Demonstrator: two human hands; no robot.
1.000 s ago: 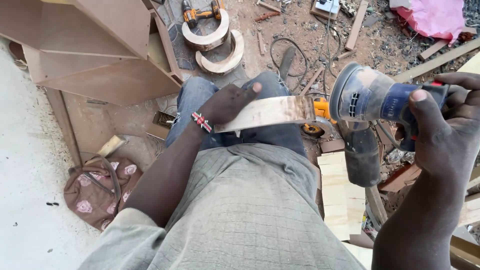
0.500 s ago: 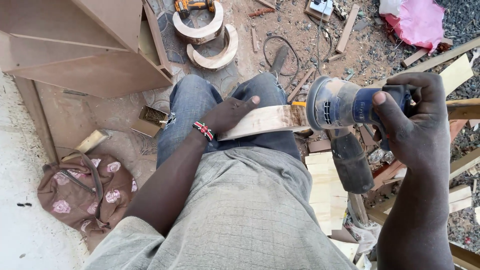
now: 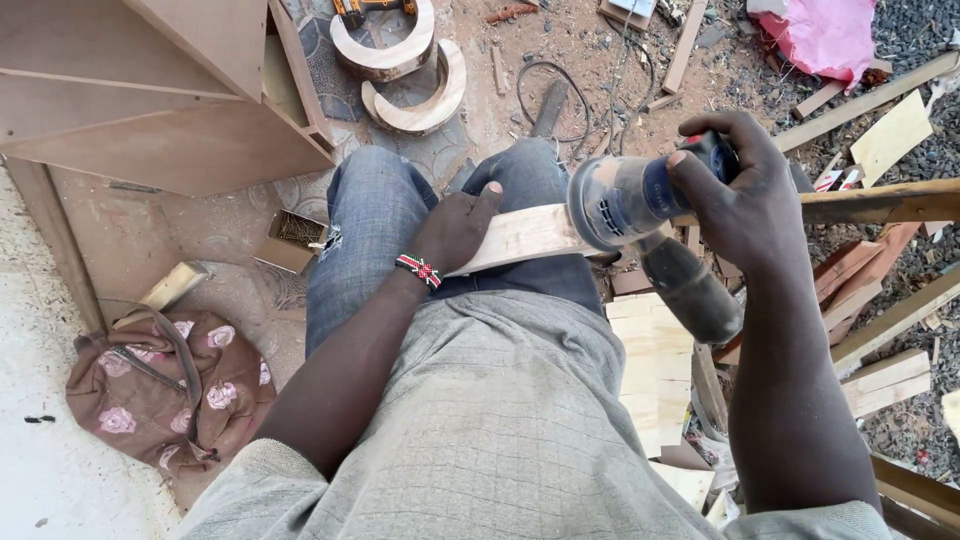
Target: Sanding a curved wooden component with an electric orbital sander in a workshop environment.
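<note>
Sander (image 3: 620,200), blue and grey with a dusty bag hanging below, is clenched in the right hand (image 3: 745,195), fingers wrapped over its top; its pad meets the right end of a curved wooden piece (image 3: 525,235). The piece lies across the person's lap on blue jeans. The left hand (image 3: 455,225) presses flat on its left end, thumb stretched along the upper edge, fingers grasping the wood. Two similar curved wooden pieces (image 3: 405,75) lie on the dirt ahead; a flowered bag (image 3: 165,385) sits at left.
</note>
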